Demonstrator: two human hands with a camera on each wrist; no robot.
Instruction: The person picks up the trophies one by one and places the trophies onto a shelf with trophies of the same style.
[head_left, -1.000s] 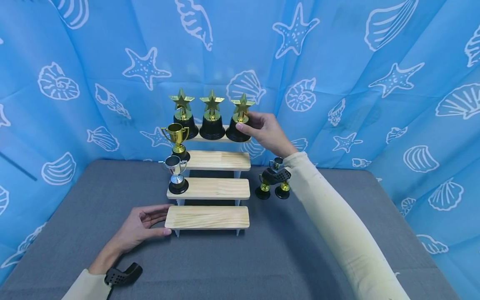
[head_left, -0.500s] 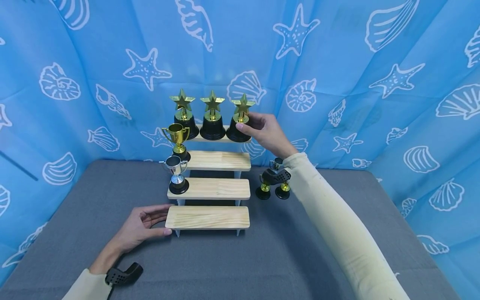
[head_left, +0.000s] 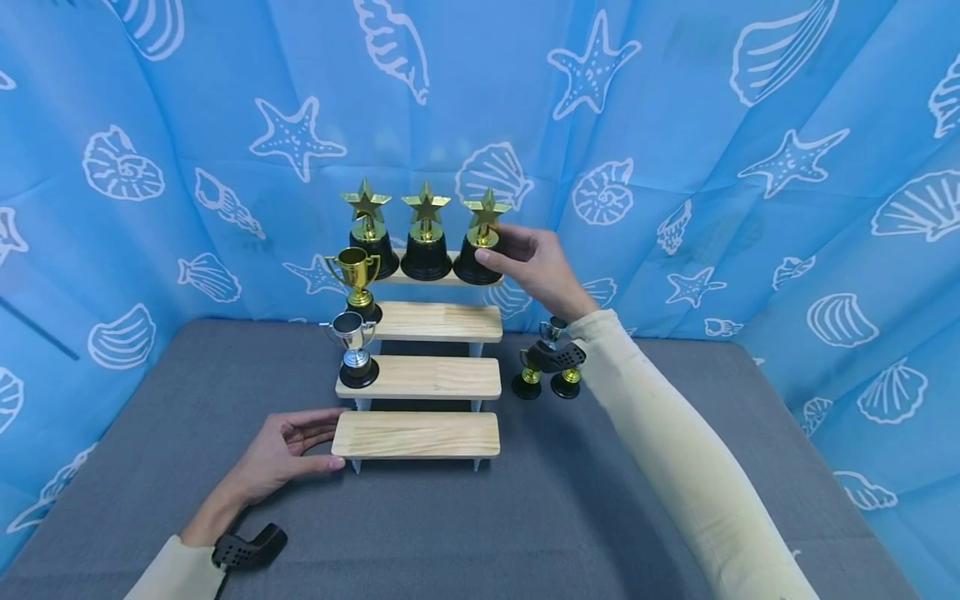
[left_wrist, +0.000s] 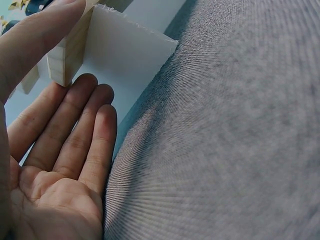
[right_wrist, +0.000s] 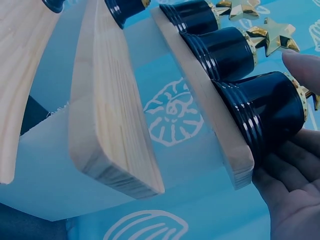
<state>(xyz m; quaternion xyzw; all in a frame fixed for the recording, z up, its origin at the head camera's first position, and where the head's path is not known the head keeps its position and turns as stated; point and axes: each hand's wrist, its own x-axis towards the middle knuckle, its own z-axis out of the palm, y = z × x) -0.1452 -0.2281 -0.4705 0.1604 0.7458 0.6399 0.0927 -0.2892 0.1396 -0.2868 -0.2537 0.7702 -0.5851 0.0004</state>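
1. One huge blue curtain (head_left: 660, 100) with white shells and starfish is the biggest thing here, filling the whole backdrop.
2. Grey table (head_left: 420, 533) next, with everything standing on it.
3. Then the stand (head_left: 420, 433): four pale wooden steps, climbing toward the curtain.
4. Left hand (head_left: 281, 454) has its fingers pretty much straight, thumb well apart from them, touching the left end of the bottom step. Not carrying anything; my guess is it's steadying the stand.
5. Right hand (head_left: 536, 262) is curled in, thumb at the front and fingers round the outer side, holding the right star trophy (head_left: 482, 237) by its black base.
6. That trophy is upright on the right end of the top step, base on the wood, just beside the middle star trophy (head_left: 426, 235), with the left star trophy (head_left: 370, 232) beyond. Looks to me like the final bit of placing it. Next move calls for loosening the grip and backing off sideways without tipping it.
7. Smallest stuff: gold cup (head_left: 358, 279) and silver cup (head_left: 354, 343) on the left ends of the two middle steps. Three more cups (head_left: 528, 377) sit on the table to the right, partly hidden by the wrist camera (head_left: 557, 357), so I'd pull that arm back carefully.
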